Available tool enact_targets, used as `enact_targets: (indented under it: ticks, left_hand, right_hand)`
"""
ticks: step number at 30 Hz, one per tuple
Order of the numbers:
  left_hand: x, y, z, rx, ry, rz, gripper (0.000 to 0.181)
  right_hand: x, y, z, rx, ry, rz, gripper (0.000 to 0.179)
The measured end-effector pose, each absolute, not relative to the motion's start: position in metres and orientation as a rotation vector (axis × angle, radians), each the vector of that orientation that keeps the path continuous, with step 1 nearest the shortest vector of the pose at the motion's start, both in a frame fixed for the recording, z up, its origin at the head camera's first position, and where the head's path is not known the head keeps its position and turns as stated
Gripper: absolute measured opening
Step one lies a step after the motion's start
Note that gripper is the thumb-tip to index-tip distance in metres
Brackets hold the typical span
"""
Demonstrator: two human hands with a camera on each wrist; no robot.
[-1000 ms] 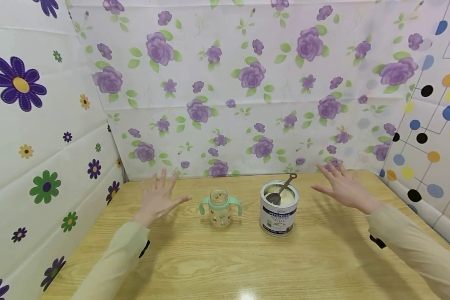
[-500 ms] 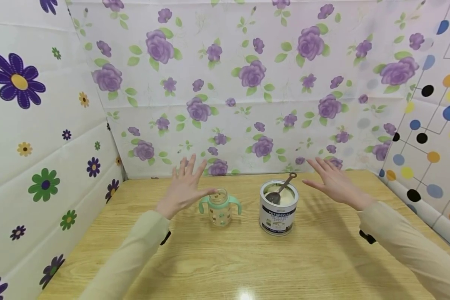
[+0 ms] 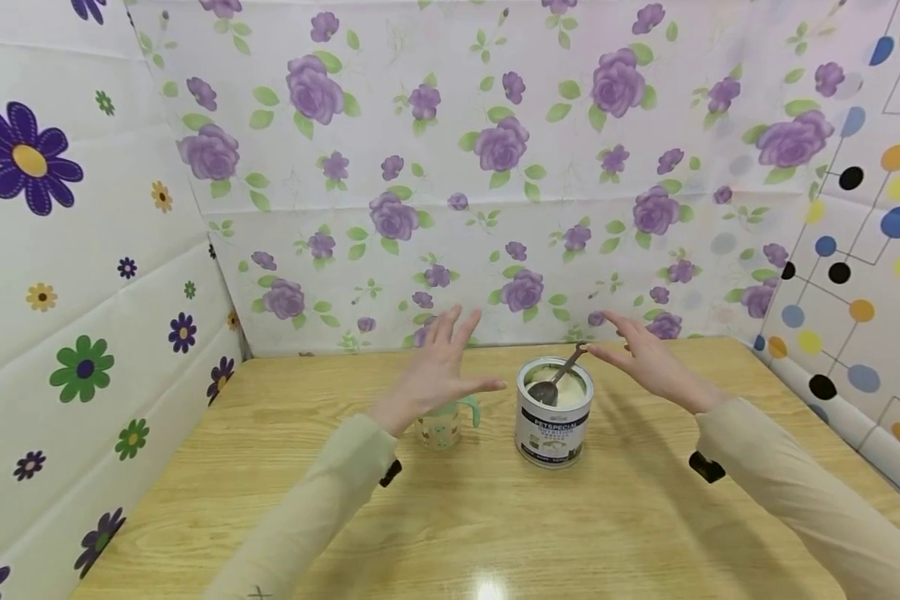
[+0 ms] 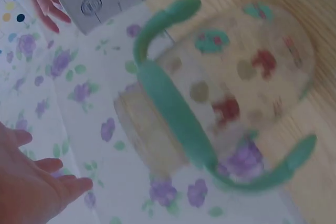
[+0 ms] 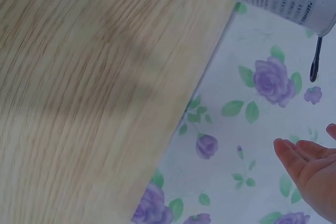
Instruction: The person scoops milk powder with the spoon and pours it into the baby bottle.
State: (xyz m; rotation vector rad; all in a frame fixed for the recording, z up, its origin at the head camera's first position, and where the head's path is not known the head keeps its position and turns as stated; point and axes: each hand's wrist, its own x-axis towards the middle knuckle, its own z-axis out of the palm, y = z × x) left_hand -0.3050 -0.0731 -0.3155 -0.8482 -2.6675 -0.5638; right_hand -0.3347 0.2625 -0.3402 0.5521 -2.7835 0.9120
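My left hand (image 3: 435, 371) hovers with spread fingers in front of a baby bottle, hiding its top and left handle in the head view. The bottle (image 4: 241, 72) is clear, lidless and printed with small animals; it has a mint-green collar with two handles. To its right stands an open white can (image 3: 553, 429) of pale powder, labelled PETSPECIAL. A dark spoon (image 3: 546, 393) leans in it, handle over the far right rim. My right hand (image 3: 656, 367) is raised beside the can, fingers loosely extended, fingertips close to the spoon's handle end. Neither hand holds anything.
Both things stand on a wood-grain table (image 3: 450, 517). Behind it hangs a white cloth (image 3: 390, 275) with purple roses. Patterned side sheets, a flowered one (image 3: 135, 333) at left and a dotted one (image 3: 855, 250) at right, border the table.
My left hand has moved right, from beside the bottle to overlapping it in the head view. The right hand has moved left, closer to the can. Bottle, can and spoon stay put.
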Motion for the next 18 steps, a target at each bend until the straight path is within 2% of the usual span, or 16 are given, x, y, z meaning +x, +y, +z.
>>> enact_targets:
  ticks: [9,18]
  left_hand:
    - [-0.301,-0.037,-0.332,-0.868,-2.595,-1.105,0.1]
    - [-0.302,-0.019,-0.35,-0.77,-2.562,-1.348,0.096]
  right_hand:
    - [-0.337,0.253,-0.339,0.524,-2.751,1.133,0.077]
    - [-0.34,0.249,-0.347,0.54,-2.637,1.377,0.07]
